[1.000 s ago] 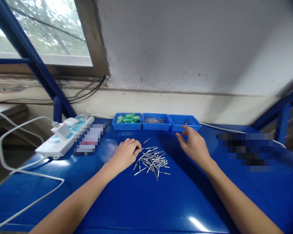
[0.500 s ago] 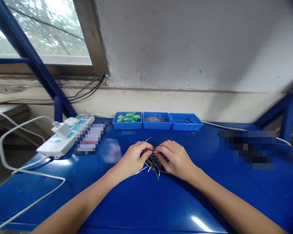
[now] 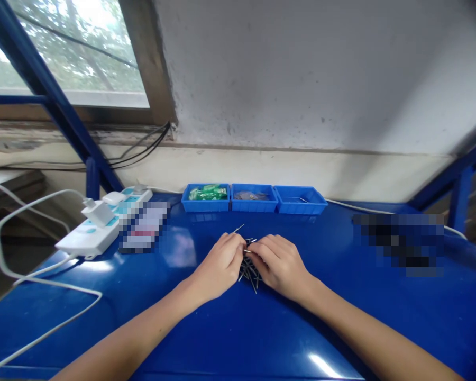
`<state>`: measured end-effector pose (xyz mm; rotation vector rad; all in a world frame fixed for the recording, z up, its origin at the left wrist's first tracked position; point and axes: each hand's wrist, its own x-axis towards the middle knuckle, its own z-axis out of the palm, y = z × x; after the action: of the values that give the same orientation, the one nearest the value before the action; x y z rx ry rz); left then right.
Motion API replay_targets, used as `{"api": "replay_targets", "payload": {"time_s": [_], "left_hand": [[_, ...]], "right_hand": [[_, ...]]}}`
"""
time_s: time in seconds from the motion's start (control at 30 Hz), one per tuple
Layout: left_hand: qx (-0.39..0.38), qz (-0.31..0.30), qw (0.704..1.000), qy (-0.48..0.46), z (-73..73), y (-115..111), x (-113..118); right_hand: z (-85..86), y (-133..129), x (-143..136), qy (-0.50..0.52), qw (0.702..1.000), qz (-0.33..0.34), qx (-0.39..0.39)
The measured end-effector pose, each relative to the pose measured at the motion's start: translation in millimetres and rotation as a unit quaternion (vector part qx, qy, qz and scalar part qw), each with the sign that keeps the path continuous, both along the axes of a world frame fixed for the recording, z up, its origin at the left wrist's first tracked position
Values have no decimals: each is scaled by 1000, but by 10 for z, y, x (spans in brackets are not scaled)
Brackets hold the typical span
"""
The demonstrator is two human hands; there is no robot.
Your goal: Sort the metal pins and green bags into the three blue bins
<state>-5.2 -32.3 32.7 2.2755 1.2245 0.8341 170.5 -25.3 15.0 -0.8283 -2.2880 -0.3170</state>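
A heap of thin metal rods (image 3: 250,275) lies on the blue tabletop, partly covered by both hands. Just above it, my left hand (image 3: 225,263) and my right hand (image 3: 280,263) meet with their fingertips pinched together. Between them is one slim metal rod (image 3: 247,251), gripped from both sides; only a short bright piece of it shows. Another thin rod (image 3: 239,228) sticks out past the knuckles of my left hand. Fingers hide most of the held rod, so its exact kind cannot be made out.
Three blue bins stand along the wall: one with green packets (image 3: 208,193), one with a clear bag (image 3: 250,196), one with a few thin pieces (image 3: 302,200). A white power strip (image 3: 103,227) with cables and a blurred phone-like object (image 3: 145,226) are left; a blurred dark object (image 3: 400,243) is right.
My left hand has rolled inward and moved slightly right, covering the heap's left side. Both hands stay pinched on a rod, and more rod ends show behind the fingers.
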Motion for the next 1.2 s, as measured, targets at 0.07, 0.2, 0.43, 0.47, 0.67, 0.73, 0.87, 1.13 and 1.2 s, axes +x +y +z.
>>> {"api": "replay_targets", "payload": {"time_s": [0.07,0.2,0.43,0.47,0.67,0.73,0.87,1.13,1.2], "left_hand": [[2,5,1000,3,-1,5,-7],[10,27,999,-14,20,26,-63],[67,10,997,-20,56,58,-119],[65,14,998,-17,56,65,-116],[5,-9,999,50,110,124,-220],[-25,-11,993,118,128,140,-321],[-35,-15,965,259,99,148,-495],[6,20,956,291,47,239,-513],[-7,34,961,275,42,273,-528]], "right_hand": [[2,0,-10,6,1000,-2,-1],[16,14,-2,55,998,-25,-16],[38,31,38,73,996,-4,-57],[37,25,33,66,996,4,-60],[125,39,138,67,997,-9,21],[198,143,320,110,989,-65,78],[270,503,815,160,927,-326,94],[33,518,707,59,951,-262,-153],[29,402,489,41,972,-167,-161]]}}
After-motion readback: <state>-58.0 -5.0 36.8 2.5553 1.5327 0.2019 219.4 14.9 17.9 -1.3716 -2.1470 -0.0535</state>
